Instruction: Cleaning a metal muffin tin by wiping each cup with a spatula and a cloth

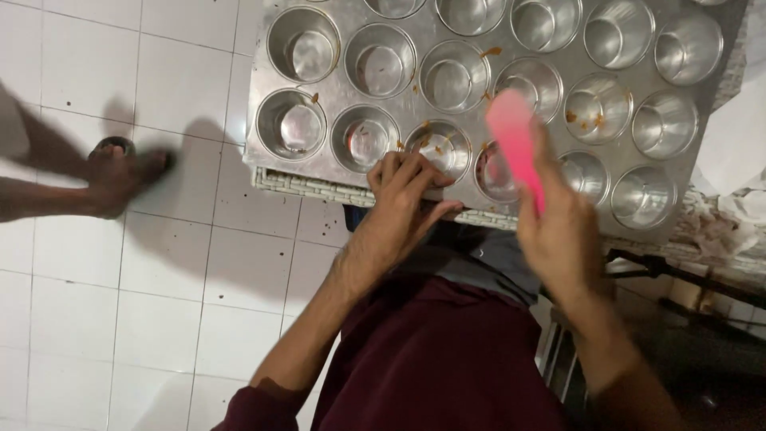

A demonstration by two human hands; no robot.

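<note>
A metal muffin tray with several empty round cups, smeared with brown batter, rests on a white woven mat. My left hand grips the tray's near edge, fingers curled over the rim beside one cup. My right hand holds a pink spatula, blurred with motion, its blade raised over the cups in the near row.
White tiled floor lies to the left. Another person's foot in a dark sandal stands on it at the left. Crumpled white paper sits by the tray's right side. A dark metal frame runs below right.
</note>
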